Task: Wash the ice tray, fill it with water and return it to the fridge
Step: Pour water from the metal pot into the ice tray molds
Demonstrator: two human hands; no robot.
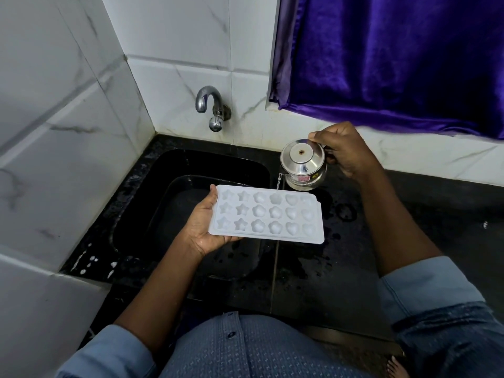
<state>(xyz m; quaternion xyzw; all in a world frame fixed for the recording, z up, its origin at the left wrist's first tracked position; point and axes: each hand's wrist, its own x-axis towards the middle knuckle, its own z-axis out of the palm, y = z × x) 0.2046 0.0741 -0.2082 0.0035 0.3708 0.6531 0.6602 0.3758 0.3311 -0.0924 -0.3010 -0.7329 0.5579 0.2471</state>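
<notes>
ice tray (pixel 266 214): white, cavities up, held in the air over the right part of the black sink (pixel 147 197) and the sink's right rim; its right end is out over the wet counter (pixel 341 268)

left hand (pixel 201 227) grips the tray's left short end; thumb on top at the far-left corner, palm and fingers underneath; the rest of the tray sticks out to the right of the hand, unsupported

right hand (pixel 346 151) is at the far right, curled round the handle side of a lidded steel jug (pixel 304 165), thumb on the lid rim; jug is tipped toward the tray, just beyond its far-right edge; thin water stream (pixel 278 182) drops from the spout onto the far long edge, near the fourth column

edges/room: tiled wall close on the left of the sink; tap (pixel 207 105) on the far wall, well apart from the tray; purple curtain (pixel 395 64) far right, above the counter; open basin below and left of the tray; open counter near and right

orientation: long axis runs left-right, right end swung slightly nearer; 3 rows by 6 columns; stars left, flowers middle, hearts right; roughly level
</notes>
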